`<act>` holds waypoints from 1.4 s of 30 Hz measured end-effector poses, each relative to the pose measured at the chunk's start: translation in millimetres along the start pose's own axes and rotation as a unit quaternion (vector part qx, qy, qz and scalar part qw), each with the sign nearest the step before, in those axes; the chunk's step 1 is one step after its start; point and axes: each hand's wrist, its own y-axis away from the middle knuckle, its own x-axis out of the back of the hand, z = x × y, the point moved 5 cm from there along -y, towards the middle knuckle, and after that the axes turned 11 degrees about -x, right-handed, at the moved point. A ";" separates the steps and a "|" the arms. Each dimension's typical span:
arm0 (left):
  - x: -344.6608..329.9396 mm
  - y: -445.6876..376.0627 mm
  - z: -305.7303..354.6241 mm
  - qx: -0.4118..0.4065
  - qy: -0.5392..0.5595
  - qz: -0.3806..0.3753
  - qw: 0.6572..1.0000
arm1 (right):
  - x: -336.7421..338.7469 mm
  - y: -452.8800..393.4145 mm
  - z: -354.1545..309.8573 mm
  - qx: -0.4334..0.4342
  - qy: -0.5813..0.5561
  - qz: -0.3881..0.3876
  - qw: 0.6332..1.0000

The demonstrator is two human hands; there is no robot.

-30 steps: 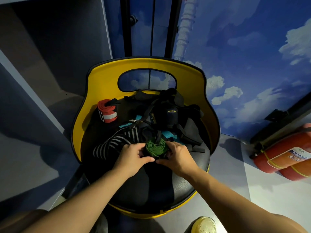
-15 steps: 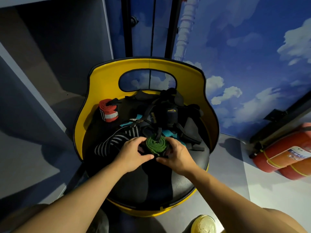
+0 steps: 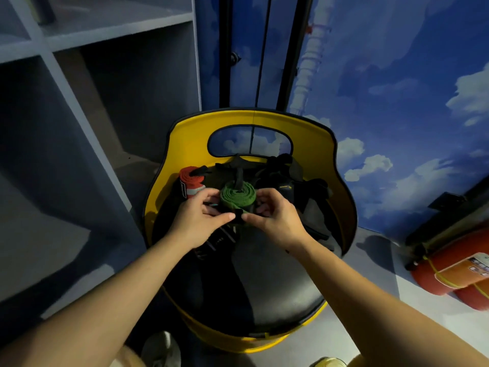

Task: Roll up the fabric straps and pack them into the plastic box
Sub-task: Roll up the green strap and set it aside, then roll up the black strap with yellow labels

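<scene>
The green strap roll (image 3: 238,196) sits coiled between my two hands, held up over the black seat of the yellow chair (image 3: 341,205), its spiral end facing the camera. A black tail of strap (image 3: 239,178) runs from the coil's middle back toward the heap. My left hand (image 3: 197,221) pinches the coil's left side and lower edge with curled fingers and thumb; my right hand (image 3: 275,218) grips the right side the same way, thumbs nearly meeting under the roll.

Behind it lies a tangle of black straps (image 3: 299,186), and to the left a finished red roll (image 3: 191,182) rests against the chair back. I see no plastic box in view.

My worry: the coil looks loose at its outer wrap, so if either thumb lets go it could spring open. The trailing tail might also snag in the heap when I lift away.
</scene>
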 end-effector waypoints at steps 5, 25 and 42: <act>44.2 -18.7 -3.0 0.003 -0.036 0.044 0.998 | -36.6 -33.0 -35.4 0.016 0.020 -0.021 0.999; 85.6 -41.2 -101.1 0.105 -0.126 0.060 0.985 | -139.4 -98.8 -22.3 0.009 0.149 -0.103 0.983; 87.6 -42.0 -111.6 0.103 -0.219 0.068 0.968 | -151.6 -105.0 -17.4 -0.007 0.187 -0.120 0.975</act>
